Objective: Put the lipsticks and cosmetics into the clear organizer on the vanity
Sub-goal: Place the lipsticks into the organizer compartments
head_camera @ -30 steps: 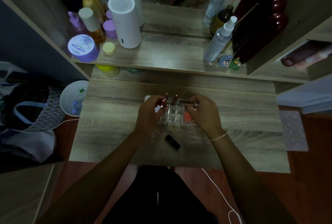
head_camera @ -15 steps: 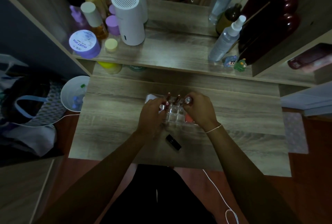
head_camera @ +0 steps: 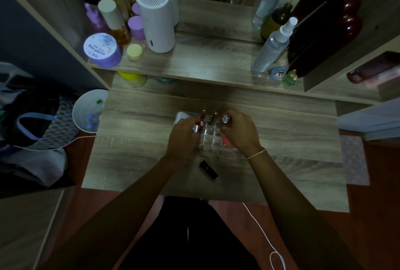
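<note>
We see both hands over the clear organizer: right hand pinching a silver-capped tube, left hand gripping a red lipstick; black lipstick on bench.

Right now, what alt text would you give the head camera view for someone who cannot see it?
Both hands, the left hand and right hand, each lower a small cosmetic tube into a clear organizer on a dim wooden vanity. A black lipstick lies loose just in front of it; bottles and jars line the shelf behind.
</note>
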